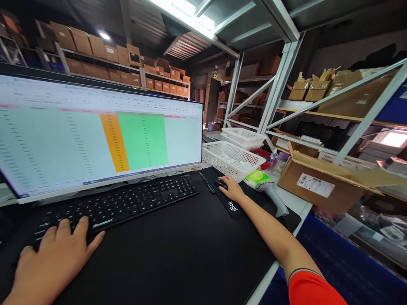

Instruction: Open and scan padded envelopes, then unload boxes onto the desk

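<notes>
My left hand rests at the near left end of a black keyboard, its fingers spread over the keys and the thumb out on the black desk mat. At the right, my right hand curls over a dark computer mouse, which it mostly hides. Under the mouse lies a mouse pad marked "logi". A large monitor behind the keyboard displays a spreadsheet with an orange and a green column. Between keyboard and mouse lies a black pen.
Right of my forearm are a grey barcode scanner, a green-and-yellow packet and an open cardboard box. Behind the mouse stands a white perforated basket with small items. Metal shelving holding boxes rises beyond the desk.
</notes>
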Demonstrator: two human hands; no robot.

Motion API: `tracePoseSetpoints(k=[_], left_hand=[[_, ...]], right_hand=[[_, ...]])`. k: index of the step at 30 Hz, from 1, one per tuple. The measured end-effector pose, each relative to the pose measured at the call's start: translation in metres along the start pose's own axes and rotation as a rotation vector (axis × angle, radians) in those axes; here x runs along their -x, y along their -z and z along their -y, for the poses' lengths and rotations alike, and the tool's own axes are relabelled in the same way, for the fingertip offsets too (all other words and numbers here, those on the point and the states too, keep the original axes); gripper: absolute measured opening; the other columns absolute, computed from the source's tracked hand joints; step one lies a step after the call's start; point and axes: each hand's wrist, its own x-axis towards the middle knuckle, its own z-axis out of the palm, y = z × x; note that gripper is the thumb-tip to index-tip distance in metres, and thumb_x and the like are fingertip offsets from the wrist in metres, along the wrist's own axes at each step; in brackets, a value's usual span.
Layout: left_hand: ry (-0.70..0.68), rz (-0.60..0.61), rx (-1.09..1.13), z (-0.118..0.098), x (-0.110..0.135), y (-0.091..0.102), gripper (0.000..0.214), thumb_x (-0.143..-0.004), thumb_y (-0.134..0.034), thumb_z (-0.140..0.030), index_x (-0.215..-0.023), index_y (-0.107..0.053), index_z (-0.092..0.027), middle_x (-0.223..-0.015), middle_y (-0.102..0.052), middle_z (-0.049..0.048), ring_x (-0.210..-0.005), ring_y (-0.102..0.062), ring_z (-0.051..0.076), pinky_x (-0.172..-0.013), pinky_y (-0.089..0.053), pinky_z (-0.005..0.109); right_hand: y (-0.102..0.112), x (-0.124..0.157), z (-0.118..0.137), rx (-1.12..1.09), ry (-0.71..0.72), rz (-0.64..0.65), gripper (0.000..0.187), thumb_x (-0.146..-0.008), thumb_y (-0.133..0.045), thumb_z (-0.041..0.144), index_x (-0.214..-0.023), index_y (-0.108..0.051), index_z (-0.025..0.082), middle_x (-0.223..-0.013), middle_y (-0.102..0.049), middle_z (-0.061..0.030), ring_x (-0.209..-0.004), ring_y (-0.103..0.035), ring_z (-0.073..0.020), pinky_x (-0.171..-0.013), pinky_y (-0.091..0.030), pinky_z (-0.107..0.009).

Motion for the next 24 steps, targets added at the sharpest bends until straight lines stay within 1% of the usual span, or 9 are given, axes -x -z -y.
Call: tracePoseSetpoints(k=[2,3,5,8,10,13,17,20,24], left_hand=[[0.038,-0.114,-0.129,-0.003,0.004,0.011,0.071,-0.101,-0.002,-0.042,-0.153,-0.041,-0.013,-0.158,-0.046,0.0221,-0.143,-0.043,0.035,-0.101,-0.041,0.051],[0.051,-0.139,-0.159,-0.003,0.004,0.014,0.069,-0.102,-0.005,-0.041,-0.152,-0.043,-0.013,-0.157,-0.046,0.022,-0.142,-0.046,0.034,-0.1,-0.043,0.05],[0.052,-0.142,-0.123,-0.002,0.003,0.013,0.065,-0.103,-0.013,-0.041,-0.152,-0.045,-0.012,-0.157,-0.046,0.0242,-0.141,-0.047,0.036,-0.1,-0.045,0.052],[0.03,-0.176,0.015,0.0,0.001,0.008,0.067,-0.1,-0.027,-0.046,-0.15,-0.047,-0.007,-0.155,-0.044,0.0295,-0.14,-0.045,0.043,-0.102,-0.045,0.06],[0.035,-0.2,0.077,0.0,0.002,0.006,0.069,-0.098,-0.031,-0.048,-0.15,-0.047,-0.006,-0.155,-0.043,0.0309,-0.142,-0.043,0.045,-0.104,-0.044,0.064],[0.052,-0.193,0.088,-0.002,0.005,0.009,0.068,-0.098,-0.032,-0.046,-0.151,-0.046,-0.006,-0.156,-0.042,0.031,-0.143,-0.041,0.044,-0.107,-0.041,0.064],[0.065,-0.147,0.109,-0.004,0.008,0.015,0.067,-0.098,-0.035,-0.045,-0.152,-0.045,-0.007,-0.159,-0.039,0.0303,-0.146,-0.038,0.044,-0.109,-0.039,0.064],[0.072,-0.129,0.126,-0.004,0.008,0.017,0.067,-0.098,-0.037,-0.046,-0.153,-0.044,-0.008,-0.159,-0.039,0.029,-0.147,-0.037,0.044,-0.11,-0.038,0.063],[0.078,-0.128,0.143,-0.004,0.007,0.016,0.069,-0.097,-0.038,-0.046,-0.154,-0.044,-0.008,-0.16,-0.038,0.0291,-0.148,-0.037,0.044,-0.111,-0.037,0.064]], right_hand=[[-0.002,0.0,-0.002,-0.015,0.052,-0.004,0.048,-0.092,-0.066,0.028,-0.139,-0.056,0.022,-0.135,-0.057,-0.0104,-0.122,-0.059,-0.0243,-0.108,-0.047,-0.041],[-0.003,0.0,-0.003,-0.02,0.074,-0.009,0.047,-0.091,-0.066,0.028,-0.137,-0.057,0.021,-0.134,-0.057,-0.0108,-0.123,-0.058,-0.0248,-0.109,-0.047,-0.042],[-0.006,0.0,-0.006,-0.028,0.103,-0.024,0.044,-0.09,-0.066,0.027,-0.132,-0.058,0.019,-0.131,-0.059,-0.0116,-0.123,-0.058,-0.0259,-0.109,-0.046,-0.043],[-0.009,0.001,-0.01,-0.048,0.146,-0.038,0.042,-0.087,-0.065,0.029,-0.127,-0.058,0.019,-0.125,-0.061,-0.0119,-0.118,-0.06,-0.0268,-0.107,-0.047,-0.045],[-0.01,0.002,-0.012,-0.065,0.185,-0.039,0.043,-0.085,-0.064,0.03,-0.127,-0.058,0.02,-0.124,-0.061,-0.0119,-0.117,-0.06,-0.0271,-0.107,-0.048,-0.046],[-0.011,0.003,-0.014,-0.076,0.218,-0.018,0.044,-0.085,-0.062,0.031,-0.128,-0.057,0.021,-0.126,-0.061,-0.0121,-0.119,-0.06,-0.0275,-0.109,-0.047,-0.046],[-0.012,0.005,-0.016,-0.069,0.212,0.018,0.042,-0.087,-0.06,0.033,-0.128,-0.058,0.022,-0.131,-0.058,-0.0128,-0.124,-0.059,-0.0287,-0.111,-0.046,-0.047],[-0.012,0.006,-0.017,-0.065,0.201,0.039,0.041,-0.088,-0.059,0.034,-0.127,-0.059,0.024,-0.133,-0.057,-0.0124,-0.125,-0.059,-0.029,-0.111,-0.047,-0.047],[-0.012,0.006,-0.017,-0.067,0.197,0.025,0.041,-0.086,-0.058,0.032,-0.126,-0.06,0.025,-0.132,-0.058,-0.0114,-0.123,-0.061,-0.0286,-0.11,-0.048,-0.047]])
